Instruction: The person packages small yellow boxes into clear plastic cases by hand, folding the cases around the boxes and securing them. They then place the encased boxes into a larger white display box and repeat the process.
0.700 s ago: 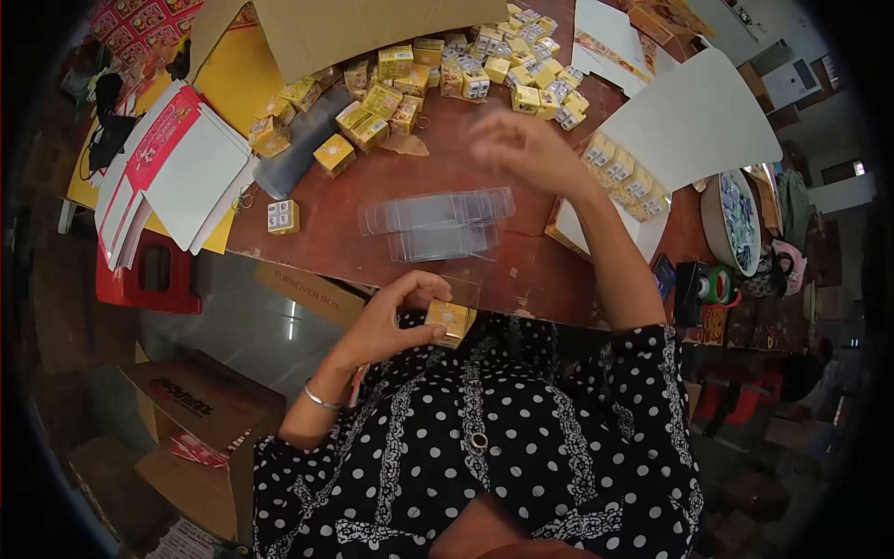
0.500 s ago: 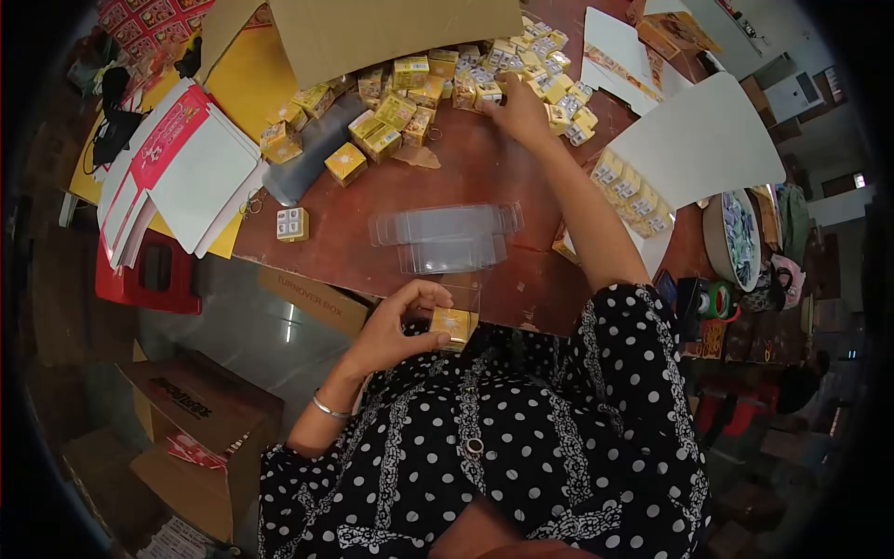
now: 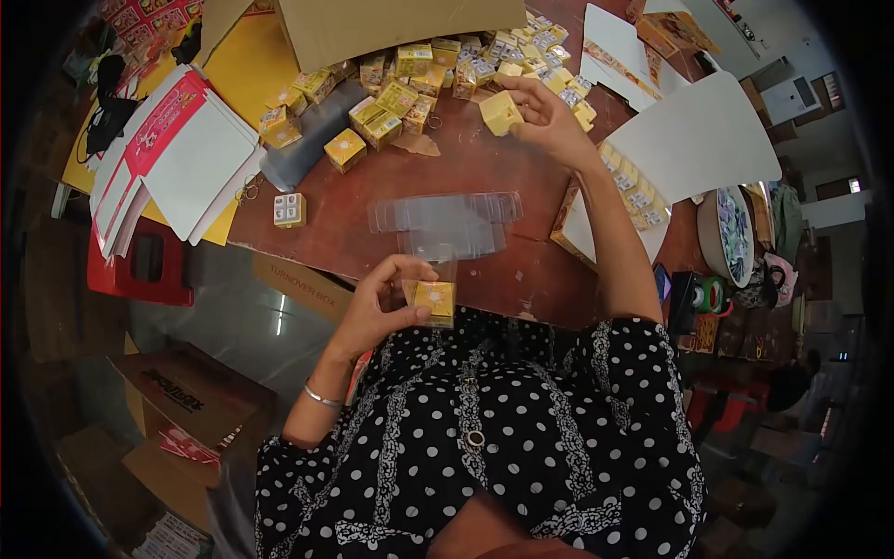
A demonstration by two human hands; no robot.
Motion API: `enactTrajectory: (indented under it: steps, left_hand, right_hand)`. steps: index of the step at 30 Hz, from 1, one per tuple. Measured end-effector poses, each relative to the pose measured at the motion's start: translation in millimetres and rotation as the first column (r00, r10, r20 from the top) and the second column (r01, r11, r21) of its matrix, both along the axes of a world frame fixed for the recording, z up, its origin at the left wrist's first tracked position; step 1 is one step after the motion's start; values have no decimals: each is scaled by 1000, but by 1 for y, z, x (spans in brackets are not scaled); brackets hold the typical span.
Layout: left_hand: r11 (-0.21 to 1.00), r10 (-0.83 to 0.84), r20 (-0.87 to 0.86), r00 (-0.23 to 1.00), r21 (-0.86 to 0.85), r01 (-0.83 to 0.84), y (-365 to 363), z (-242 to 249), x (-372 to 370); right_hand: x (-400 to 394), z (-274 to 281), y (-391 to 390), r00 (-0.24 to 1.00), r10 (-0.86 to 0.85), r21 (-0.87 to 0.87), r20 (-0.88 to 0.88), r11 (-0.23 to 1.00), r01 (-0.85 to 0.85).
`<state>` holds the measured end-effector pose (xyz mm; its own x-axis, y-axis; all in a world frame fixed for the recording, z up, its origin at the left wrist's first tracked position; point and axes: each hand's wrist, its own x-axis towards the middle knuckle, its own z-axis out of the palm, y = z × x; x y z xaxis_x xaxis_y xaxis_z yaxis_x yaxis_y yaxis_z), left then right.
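My left hand (image 3: 382, 303) is closed around a clear plastic box with a small yellow printed carton (image 3: 434, 300) in it, just off the table's front edge. Its clear flap stands up. Up near the pile, my right hand (image 3: 559, 126) pinches a pale yellow plastic block (image 3: 500, 113), lifted off the table. Flat clear plastic boxes (image 3: 456, 224) lie between the two hands. Behind my right hand is a heap of yellow blocks with white-grey faces (image 3: 521, 56). Small yellow cartons (image 3: 377, 126) are piled to its left.
One block (image 3: 290, 211) sits alone at the table's left edge. White and red card sheets (image 3: 200, 168) are stacked at left. On the right, an open display box (image 3: 643, 186) holds rows of blocks. A cardboard flap (image 3: 400, 28) overhangs the back, and a basin (image 3: 726, 238) stands far right.
My right hand has drawn back from the heap toward me, now with a yellow block in its fingers. My left hand has shifted slightly left and up with the clear box.
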<state>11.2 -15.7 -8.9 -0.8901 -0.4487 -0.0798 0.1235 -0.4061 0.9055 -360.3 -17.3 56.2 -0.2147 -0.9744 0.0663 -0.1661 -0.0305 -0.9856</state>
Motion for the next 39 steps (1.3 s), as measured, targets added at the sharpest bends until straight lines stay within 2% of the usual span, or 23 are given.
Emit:
enactTrajectory:
  steps: [4, 6, 8, 9, 12, 13, 14, 17, 18, 19, 20, 21, 23, 25, 26, 27, 28, 29, 31, 32, 33, 35, 39]
  left_hand:
    - [1000, 11, -81, 997, 27, -9, 1, 5, -3]
    - [999, 12, -122, 993, 53, -5, 4, 6, -6]
    - [986, 8, -181, 983, 163, 22, 9, 9, -10]
    - [976, 33, -205, 978, 215, 12, 11, 11, -9]
    - [994, -38, -171, 985, 94, 55, 13, 12, -13]
    - [996, -40, -151, 988, 69, 51, 15, 14, -15]
    - [998, -50, -153, 987, -53, 42, 13, 11, -18]
    - [993, -97, -314, 944, -89, 72, 13, 10, -29]
    - [995, -57, -319, 946, -93, 29, 14, 14, -31]
    - [995, -86, -294, 952, -75, 66, 17, 16, -36]
    - [992, -118, -218, 969, -65, 107, 26, 15, -28]
    - [993, -104, -210, 972, -74, 90, 26, 10, -30]
    - [994, -90, -220, 971, -76, 75, 33, 11, -32]
    - [991, -74, -206, 976, -122, 49, 38, 16, -25]
    - [994, -81, -163, 983, -82, 68, 38, 23, -23]
    - [968, 2, -191, 982, -247, -50, 34, 14, -29]
    - [951, -1, -78, 997, -307, -23, 28, 22, -23]
    - [976, 20, -50, 999, -214, -30, 26, 23, -21]
    - [989, 91, -48, 995, -116, -96, 21, 26, -16]
    - [988, 116, -46, 992, -92, -120, 17, 25, -14]
    - [992, 88, -40, 995, -89, -91, 15, 23, -14]
    - [982, 164, -17, 986, -91, -165, 10, 18, -8]
    - [979, 168, 38, 985, -122, -162, 10, 11, -2]
  right_hand:
    - [39, 34, 52, 977, 150, -111, 152, 985, -134]
    - [51, 39, 74, 967, 189, -106, 171, 979, -172]
    - [62, 40, 91, 957, 231, -61, 175, 973, -223]
    - [68, 40, 101, 976, 181, -36, 124, 983, -178]
    - [85, 30, 114, 990, 140, 8, -12, 990, -140]
    - [100, 32, 118, 996, 77, 75, -46, 995, -73]
    - [109, 32, 122, 993, 44, 177, -105, 984, -25]
    - [102, 8, 131, 892, 183, 268, -414, 961, -72]
    - [104, 9, 132, 881, 219, 265, -420, 958, -112]
    - [105, 11, 136, 703, 243, 247, -668, 964, -98]
    - [116, 2, 143, 504, 224, 200, -834, 974, -104]
    - [120, -6, 140, 506, 224, 189, -833, 974, -122]
    - [119, -29, 141, 644, 247, 242, -723, 965, -99]
    - [94, -53, 150, 689, 281, 244, -668, 957, -153]
    - [91, -47, 155, 588, 250, 207, -770, 968, -141]
    - [91, -36, 159, 618, 184, 146, -764, 983, -112]
    - [93, -22, 163, 602, 126, 123, -789, 991, -46]
    - [93, -12, 168, 582, 59, 65, -811, 998, -10]
    - [95, -8, 171, 550, -22, 124, -835, 966, 226]
    - [98, -7, 173, 549, -38, 134, -835, 954, 269]
    - [101, -8, 170, 523, -30, 137, -852, 951, 278]
    - [115, -9, 161, 434, 8, 142, -901, 950, 277]
    - [124, -23, 152, 354, 77, 190, -932, 935, 299]
